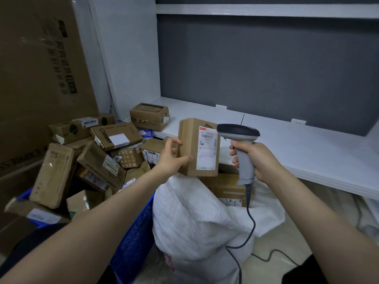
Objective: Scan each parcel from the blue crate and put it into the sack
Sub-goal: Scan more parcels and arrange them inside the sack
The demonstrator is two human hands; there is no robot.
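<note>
Left hand [169,156] is up with the parcel [188,148], a small brown cardboard box held upright, fingers [174,142] curled round its left edge and the thumb pressed across the near face. A tall white shipping label [207,148] runs down the side facing us, with a red strip at the top and barcodes below. The box hangs just above the open mouth of the white sack [194,220], right beside the blue crate [135,238], which is heaped with more brown boxes [102,160]. Right hand [260,160] grips the grey scanner [245,169] by its handle, all fingers wrapped tight, with the dark head almost touching the label's top corner. Its cable [249,220] trails down over the sack.
</note>
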